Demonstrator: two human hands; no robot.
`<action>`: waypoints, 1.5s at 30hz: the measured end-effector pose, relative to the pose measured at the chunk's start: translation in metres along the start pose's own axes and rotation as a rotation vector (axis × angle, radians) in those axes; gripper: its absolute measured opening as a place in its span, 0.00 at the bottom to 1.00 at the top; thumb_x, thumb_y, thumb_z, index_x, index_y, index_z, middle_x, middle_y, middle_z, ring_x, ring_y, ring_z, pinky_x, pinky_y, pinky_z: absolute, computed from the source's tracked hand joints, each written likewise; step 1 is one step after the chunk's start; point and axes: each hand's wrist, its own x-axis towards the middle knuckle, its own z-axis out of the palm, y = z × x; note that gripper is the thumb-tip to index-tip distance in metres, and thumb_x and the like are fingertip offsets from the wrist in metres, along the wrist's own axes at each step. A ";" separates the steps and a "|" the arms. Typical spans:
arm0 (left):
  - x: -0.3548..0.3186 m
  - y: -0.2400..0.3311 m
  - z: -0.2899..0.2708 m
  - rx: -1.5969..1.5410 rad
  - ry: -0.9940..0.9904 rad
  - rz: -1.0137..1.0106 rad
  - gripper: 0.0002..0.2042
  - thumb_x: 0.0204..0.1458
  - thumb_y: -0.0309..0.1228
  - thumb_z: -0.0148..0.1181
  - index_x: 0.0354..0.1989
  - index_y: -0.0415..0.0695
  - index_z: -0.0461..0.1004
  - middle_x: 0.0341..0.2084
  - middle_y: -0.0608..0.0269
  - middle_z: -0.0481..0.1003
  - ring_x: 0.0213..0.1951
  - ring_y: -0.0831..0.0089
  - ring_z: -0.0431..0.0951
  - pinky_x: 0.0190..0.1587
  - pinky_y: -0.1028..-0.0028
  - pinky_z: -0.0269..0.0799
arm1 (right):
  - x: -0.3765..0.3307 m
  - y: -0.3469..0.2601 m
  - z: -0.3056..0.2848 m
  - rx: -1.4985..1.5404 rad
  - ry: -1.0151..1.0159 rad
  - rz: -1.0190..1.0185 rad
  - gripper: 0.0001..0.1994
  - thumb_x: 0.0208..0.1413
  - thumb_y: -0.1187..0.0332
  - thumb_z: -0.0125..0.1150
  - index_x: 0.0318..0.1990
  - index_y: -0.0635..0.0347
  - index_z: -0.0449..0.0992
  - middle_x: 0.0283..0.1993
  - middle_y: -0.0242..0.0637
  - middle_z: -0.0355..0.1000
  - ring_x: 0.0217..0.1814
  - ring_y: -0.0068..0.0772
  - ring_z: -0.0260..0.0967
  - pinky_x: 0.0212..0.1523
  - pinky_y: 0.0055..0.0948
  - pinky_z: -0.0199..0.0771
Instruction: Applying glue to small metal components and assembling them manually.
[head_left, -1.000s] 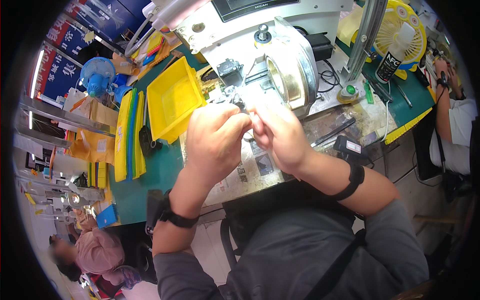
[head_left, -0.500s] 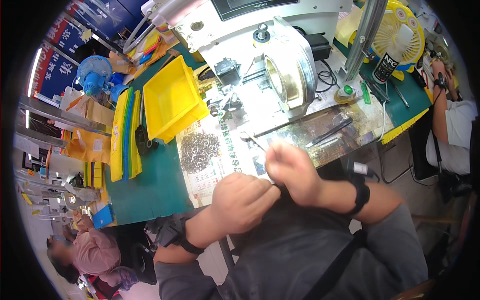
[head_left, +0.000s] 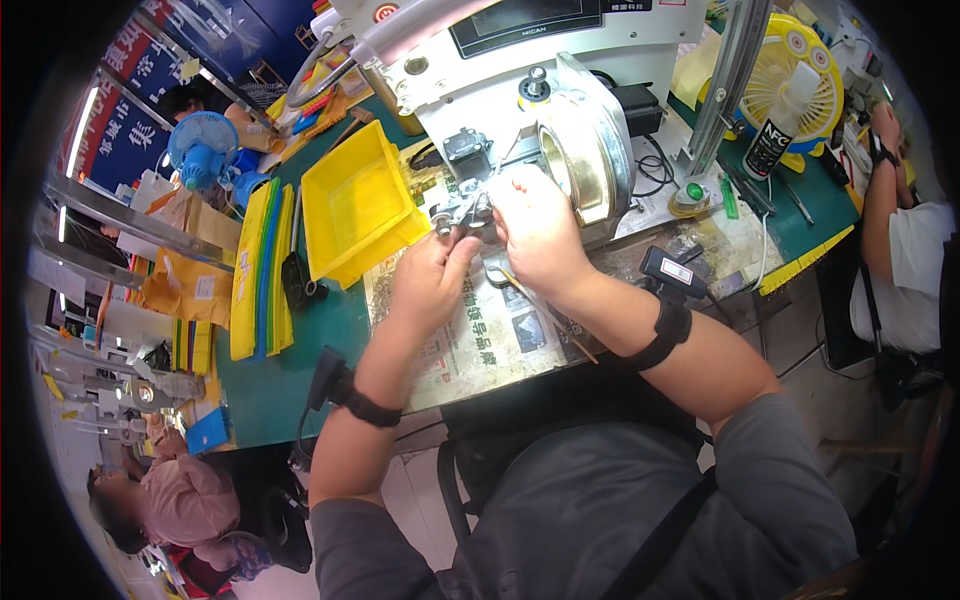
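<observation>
Both my hands are up at the white bench machine [head_left: 430,88]. My left hand [head_left: 428,278] is closed, thumb and fingers together, just under the small metal clamp fixture [head_left: 462,205]; what it holds is hidden. My right hand [head_left: 540,228] is curled closed between that fixture and the large round metal wheel [head_left: 580,165], its fingertips turned away, so I cannot make out what is in it. Below my right hand, a thin stick-like tool [head_left: 548,318] lies on the printed paper [head_left: 450,350]. My left hand and forearm cover the spot of the small metal parts.
A yellow bin [head_left: 350,215] stands left of the machine, beside yellow, blue and green strips [head_left: 262,270]. To the right are a metal post [head_left: 728,90], a dark bottle [head_left: 768,145] and a yellow fan [head_left: 790,80]. Co-workers sit at far left and far right.
Both hands have moved forward from near my body to the machine's fixture. The thin tool, earlier by my right hand, now lies on the paper. The pile of small metal parts is now covered.
</observation>
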 end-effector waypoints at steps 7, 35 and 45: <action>0.008 -0.005 0.014 0.214 0.142 0.216 0.18 0.64 0.40 0.56 0.28 0.38 0.78 0.22 0.51 0.73 0.29 0.51 0.74 0.32 0.57 0.67 | 0.003 0.005 -0.004 -0.164 0.013 -0.173 0.08 0.68 0.67 0.53 0.36 0.60 0.69 0.26 0.23 0.63 0.25 0.12 0.57 0.25 0.17 0.60; 0.005 0.024 -0.005 0.405 -0.021 0.125 0.13 0.60 0.39 0.61 0.33 0.40 0.81 0.21 0.51 0.74 0.26 0.51 0.75 0.31 0.58 0.70 | -0.005 0.001 -0.012 -0.346 0.060 -0.265 0.09 0.69 0.69 0.48 0.38 0.63 0.71 0.26 0.27 0.64 0.27 0.18 0.60 0.30 0.21 0.63; -0.014 0.086 0.004 -1.088 0.006 -0.320 0.10 0.61 0.26 0.59 0.47 0.36 0.81 0.35 0.59 0.83 0.33 0.74 0.81 0.39 0.73 0.76 | -0.109 -0.028 -0.024 0.247 -0.200 0.427 0.07 0.70 0.67 0.46 0.43 0.59 0.69 0.25 0.22 0.58 0.25 0.12 0.50 0.27 0.18 0.54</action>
